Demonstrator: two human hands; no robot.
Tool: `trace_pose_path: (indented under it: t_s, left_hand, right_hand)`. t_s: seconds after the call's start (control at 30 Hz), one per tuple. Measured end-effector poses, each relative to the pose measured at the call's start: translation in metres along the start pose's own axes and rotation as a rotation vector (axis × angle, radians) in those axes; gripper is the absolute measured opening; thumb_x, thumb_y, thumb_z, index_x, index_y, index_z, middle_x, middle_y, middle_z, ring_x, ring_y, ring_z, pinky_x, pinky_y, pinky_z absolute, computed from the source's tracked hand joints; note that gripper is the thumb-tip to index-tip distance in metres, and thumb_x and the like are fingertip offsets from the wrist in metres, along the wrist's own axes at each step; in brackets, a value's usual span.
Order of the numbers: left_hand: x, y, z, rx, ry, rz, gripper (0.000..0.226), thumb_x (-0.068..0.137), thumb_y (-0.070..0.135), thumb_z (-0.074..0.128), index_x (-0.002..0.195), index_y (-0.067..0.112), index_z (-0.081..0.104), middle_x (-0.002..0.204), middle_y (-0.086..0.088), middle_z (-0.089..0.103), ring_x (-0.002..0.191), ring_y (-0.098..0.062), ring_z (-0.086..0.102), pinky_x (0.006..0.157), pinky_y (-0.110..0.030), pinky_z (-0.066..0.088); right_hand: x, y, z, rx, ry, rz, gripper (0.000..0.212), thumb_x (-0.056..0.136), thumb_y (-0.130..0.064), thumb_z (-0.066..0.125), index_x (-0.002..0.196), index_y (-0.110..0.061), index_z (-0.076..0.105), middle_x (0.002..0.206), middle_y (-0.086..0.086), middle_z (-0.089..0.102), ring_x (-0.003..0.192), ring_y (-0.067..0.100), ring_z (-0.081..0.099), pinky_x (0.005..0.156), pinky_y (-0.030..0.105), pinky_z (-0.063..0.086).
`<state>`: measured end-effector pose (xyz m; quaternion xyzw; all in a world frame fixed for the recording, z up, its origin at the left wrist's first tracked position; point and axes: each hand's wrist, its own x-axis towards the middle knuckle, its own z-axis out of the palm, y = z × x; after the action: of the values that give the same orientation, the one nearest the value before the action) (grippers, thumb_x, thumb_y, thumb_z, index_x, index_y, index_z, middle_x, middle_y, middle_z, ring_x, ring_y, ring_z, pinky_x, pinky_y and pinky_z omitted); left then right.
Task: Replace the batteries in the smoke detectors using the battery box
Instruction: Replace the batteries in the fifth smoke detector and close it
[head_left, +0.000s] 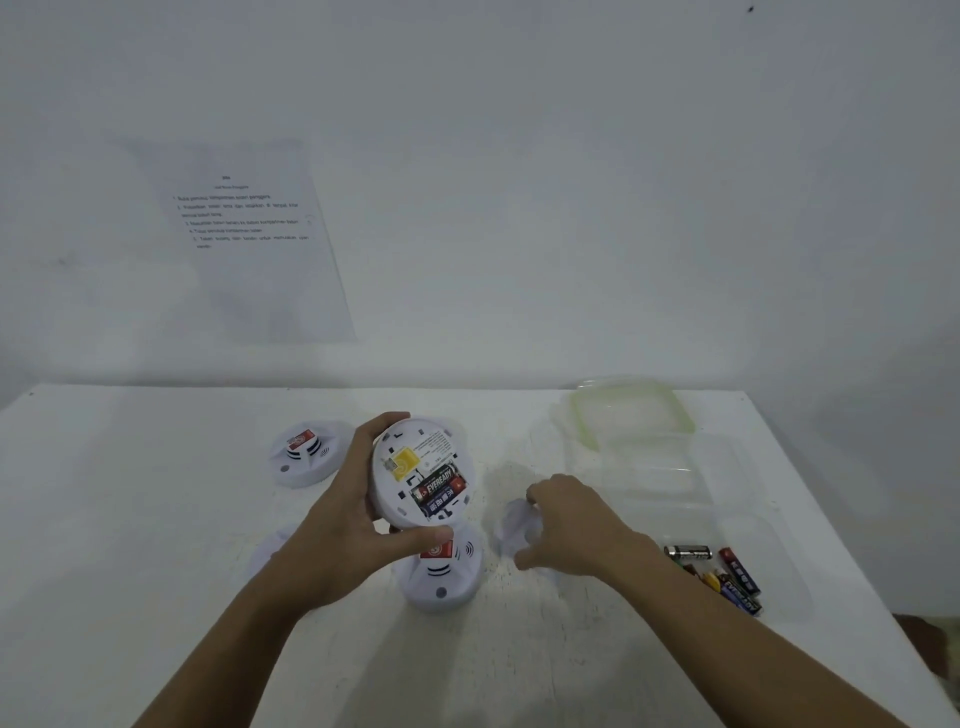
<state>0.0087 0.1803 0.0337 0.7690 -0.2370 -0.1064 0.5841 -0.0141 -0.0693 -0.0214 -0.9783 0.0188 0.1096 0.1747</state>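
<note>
White plastic smoke detector (421, 467), turned back-side up and held off the table (156, 519) in my left hand (348, 519), with fingers and thumb wrapped around its rim. Two batteries (439, 488) sit in its open slot. Just right of that detector, my right hand (566, 525) curves over a small white cover (511, 530) lying on the table; I cannot tell whether the fingers already pinch it. Further right of the detector lies the clear battery box (727, 499), with loose batteries (727, 577) inside. A second detector (441, 577) sits just below the held one. The risk, as I judge it, is the cover going on askew, or a battery popping loose if the tilted detector is jolted.
</note>
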Motion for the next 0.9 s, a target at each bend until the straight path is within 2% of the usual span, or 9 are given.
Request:
trace_pose_path:
  t_s: [0.1,0.23,0.33,0.43,0.5,0.6,0.7,0.8,0.9]
  left_hand:
    - [0.002,0.001,0.006,-0.026,-0.005,-0.004,0.1,0.066,0.006,0.09,0.143,0.035,0.034,0.13,0.02,0.056,0.123,-0.009,0.059,0.085,-0.023,0.058]
    - [0.004,0.004,0.016,-0.064,-0.017,-0.014,0.098,0.067,0.001,0.088,0.141,0.038,0.035,0.129,0.018,0.058,0.123,-0.01,0.059,0.086,-0.026,0.058]
    - [0.007,0.007,0.024,-0.055,-0.03,-0.008,0.097,0.068,0.004,0.089,0.14,0.039,0.034,0.131,0.017,0.057,0.125,-0.012,0.058,0.089,-0.032,0.059]
    - [0.011,0.01,0.034,-0.032,-0.054,0.009,0.097,0.069,0.009,0.09,0.142,0.039,0.034,0.135,0.013,0.054,0.127,-0.015,0.057,0.089,-0.039,0.06]
    - [0.013,0.012,0.041,-0.019,-0.06,0.02,0.096,0.069,0.011,0.091,0.141,0.038,0.034,0.136,0.012,0.053,0.127,-0.014,0.056,0.091,-0.04,0.059]
    - [0.017,0.014,0.049,0.025,-0.052,0.037,0.094,0.069,0.017,0.091,0.141,0.037,0.034,0.134,0.014,0.053,0.127,-0.012,0.055,0.095,-0.037,0.058]
    - [0.019,0.015,0.055,0.064,-0.042,0.05,0.094,0.067,0.026,0.09,0.14,0.038,0.034,0.136,0.012,0.051,0.128,-0.014,0.054,0.095,-0.036,0.057]
    - [0.018,0.018,0.061,0.087,-0.042,0.065,0.092,0.068,0.026,0.089,0.14,0.037,0.033,0.133,0.014,0.052,0.126,-0.012,0.054,0.09,-0.033,0.059]
    - [0.018,0.021,0.068,0.095,-0.03,0.083,0.092,0.068,0.024,0.089,0.141,0.034,0.033,0.13,0.016,0.053,0.124,-0.011,0.056,0.092,-0.035,0.058]
  right_hand:
    - [-0.008,0.001,-0.017,0.248,0.155,0.023,0.051,0.066,-0.042,0.086,0.101,-0.013,0.063,0.094,0.002,0.056,0.078,0.015,0.054,0.062,0.025,0.042]
    - [-0.021,0.001,-0.043,0.623,0.384,0.045,0.053,0.066,-0.031,0.09,0.111,-0.024,0.062,0.105,-0.003,0.059,0.087,0.01,0.058,0.062,0.018,0.044]
    - [-0.031,-0.001,-0.053,0.88,0.427,-0.016,0.045,0.072,-0.02,0.088,0.108,-0.027,0.062,0.104,-0.006,0.066,0.088,0.011,0.064,0.06,0.017,0.052]
    - [-0.038,-0.007,-0.059,1.1,0.426,-0.083,0.024,0.089,-0.016,0.075,0.111,-0.021,0.066,0.099,-0.002,0.072,0.086,0.012,0.069,0.07,0.024,0.06]
    - [-0.042,-0.009,-0.061,1.117,0.428,-0.106,0.012,0.098,-0.017,0.062,0.11,-0.019,0.067,0.096,-0.002,0.074,0.088,0.015,0.071,0.074,0.032,0.062]
    - [-0.047,-0.009,-0.063,1.143,0.425,-0.155,0.017,0.103,-0.018,0.053,0.112,-0.023,0.066,0.1,-0.004,0.074,0.09,0.013,0.073,0.076,0.034,0.063]
    - [-0.05,-0.006,-0.062,1.144,0.45,-0.178,0.023,0.104,-0.024,0.05,0.114,-0.037,0.065,0.107,-0.008,0.073,0.092,0.016,0.074,0.078,0.037,0.063]
    - [-0.052,-0.007,-0.059,1.036,0.48,-0.266,0.027,0.104,-0.028,0.049,0.115,-0.048,0.064,0.11,-0.024,0.071,0.102,0.006,0.07,0.081,0.025,0.059]
    - [-0.057,-0.013,-0.054,0.886,0.519,-0.348,0.029,0.105,-0.029,0.049,0.126,-0.04,0.066,0.121,-0.024,0.067,0.117,0.0,0.06,0.09,0.015,0.052]
